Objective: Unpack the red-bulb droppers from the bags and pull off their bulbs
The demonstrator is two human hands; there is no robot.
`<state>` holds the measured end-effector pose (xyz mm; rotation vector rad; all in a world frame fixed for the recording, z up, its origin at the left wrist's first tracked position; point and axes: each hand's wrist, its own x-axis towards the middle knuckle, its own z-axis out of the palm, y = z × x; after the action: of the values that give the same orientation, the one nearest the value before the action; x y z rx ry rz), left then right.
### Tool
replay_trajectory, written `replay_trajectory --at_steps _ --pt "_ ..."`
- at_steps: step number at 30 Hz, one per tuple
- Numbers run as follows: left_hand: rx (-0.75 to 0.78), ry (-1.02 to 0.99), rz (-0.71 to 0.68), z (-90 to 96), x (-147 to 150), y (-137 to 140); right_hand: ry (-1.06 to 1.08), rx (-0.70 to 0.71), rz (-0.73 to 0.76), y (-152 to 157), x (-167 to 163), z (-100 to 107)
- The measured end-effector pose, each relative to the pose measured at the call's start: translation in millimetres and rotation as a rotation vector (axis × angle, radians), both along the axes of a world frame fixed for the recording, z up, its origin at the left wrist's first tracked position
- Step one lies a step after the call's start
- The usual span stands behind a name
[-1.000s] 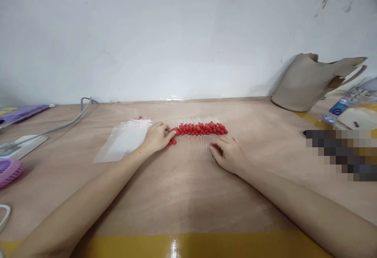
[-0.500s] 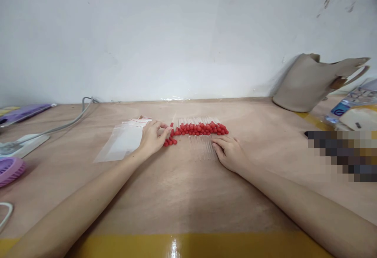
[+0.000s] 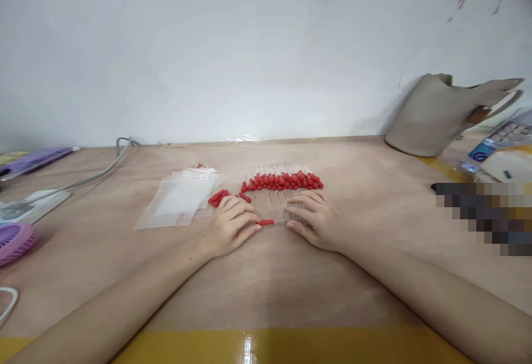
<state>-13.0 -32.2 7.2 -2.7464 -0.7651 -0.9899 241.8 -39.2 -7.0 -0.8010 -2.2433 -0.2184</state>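
Note:
My left hand (image 3: 236, 224) pinches a red rubber bulb (image 3: 265, 222) between thumb and fingers. Opposite it, my right hand (image 3: 312, 220) is closed on a thin clear glass dropper tube (image 3: 281, 221), whose end meets the bulb; how far it sits inside I cannot tell. Under and beside the right fingers lie several loose clear tubes (image 3: 275, 200). A small heap of red bulbs (image 3: 218, 198) rests just beyond the left hand. Behind both hands is a row of droppers (image 3: 286, 180), red bulbs toward me and clear tubes pointing at the wall.
Clear zip bags (image 3: 174, 200) lie left of the bulbs. Farther left are a grey cable (image 3: 100, 174) and a purple round object (image 3: 16, 242). A beige bag-like container (image 3: 428, 117) leans at the back right. Yellow tape (image 3: 199, 346) runs along the front edge.
My left hand has come toward me from the left end of the dropper row and now grips a bulb. My right hand has shifted slightly left, with a tube in its fingers.

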Motion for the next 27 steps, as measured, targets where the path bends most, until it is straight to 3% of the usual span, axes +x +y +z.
replay_trajectory --at_steps 16,27 --pt "-0.032 0.036 -0.038 -1.4 23.0 -5.8 -0.073 -0.019 0.076 -5.1 -17.4 4.4" --pt "-0.005 0.113 -0.05 0.9 24.5 -10.5 0.048 0.065 0.241 1.2 -21.6 -12.8"
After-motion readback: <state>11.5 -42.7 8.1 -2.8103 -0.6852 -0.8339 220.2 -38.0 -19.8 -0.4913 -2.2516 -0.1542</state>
